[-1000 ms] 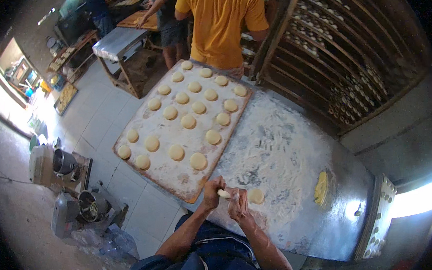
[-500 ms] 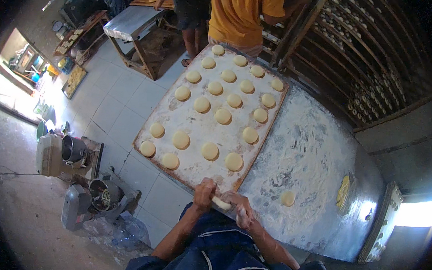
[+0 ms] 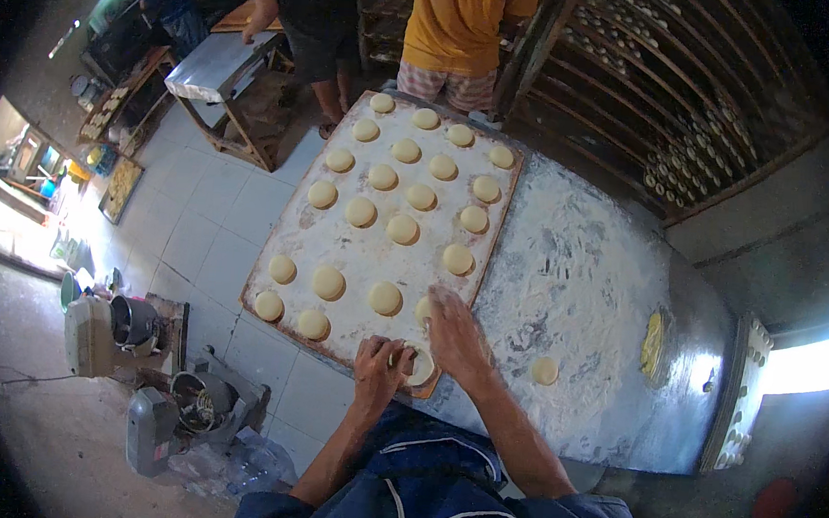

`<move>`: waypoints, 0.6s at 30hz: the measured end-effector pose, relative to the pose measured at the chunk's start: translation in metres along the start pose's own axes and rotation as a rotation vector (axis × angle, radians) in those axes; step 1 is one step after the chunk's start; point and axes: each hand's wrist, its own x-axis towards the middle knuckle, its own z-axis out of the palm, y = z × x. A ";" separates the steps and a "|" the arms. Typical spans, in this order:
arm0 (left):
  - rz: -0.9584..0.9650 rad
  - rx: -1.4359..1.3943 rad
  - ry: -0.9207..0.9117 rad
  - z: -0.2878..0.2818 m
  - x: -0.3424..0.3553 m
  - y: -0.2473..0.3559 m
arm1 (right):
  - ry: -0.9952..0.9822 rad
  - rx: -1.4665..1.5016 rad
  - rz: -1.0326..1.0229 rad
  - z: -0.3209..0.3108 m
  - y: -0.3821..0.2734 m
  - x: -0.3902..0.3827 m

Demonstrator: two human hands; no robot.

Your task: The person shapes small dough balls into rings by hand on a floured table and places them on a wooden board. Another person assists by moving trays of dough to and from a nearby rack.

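At the near corner of a floured wooden board (image 3: 339,250), a flat, pale round of dough (image 3: 420,366) lies by my left hand (image 3: 382,369). The left fingers are curled and closed on its left edge. My right hand (image 3: 457,336) stretches past it with fingers extended, the fingertips at the right side of a dough ball (image 3: 423,311), which they partly cover. Several more smooth dough balls (image 3: 385,298) stand spaced over the board.
Right of the board, a flour-dusted metal table (image 3: 575,269) bears a single dough ball (image 3: 544,370) and a yellow mass (image 3: 654,345). A person in an orange shirt (image 3: 462,25) stands beyond the board, near racks (image 3: 623,101) of dough pieces. Mixers (image 3: 153,423) stand at the left.
The dough piece, earlier held as a strip between both hands, now lies as a flat round on the board. My right hand has reached forward to a dough ball. The view has shifted slightly.
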 end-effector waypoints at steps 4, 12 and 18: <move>0.098 0.143 0.183 0.007 0.024 -0.012 | -0.200 -0.034 -0.006 0.017 0.016 0.019; 0.167 0.466 -0.267 0.001 0.113 -0.035 | -0.265 0.511 0.391 -0.068 0.048 -0.039; 0.073 0.080 -0.281 0.037 0.094 0.065 | -0.057 0.139 0.711 -0.146 0.181 -0.148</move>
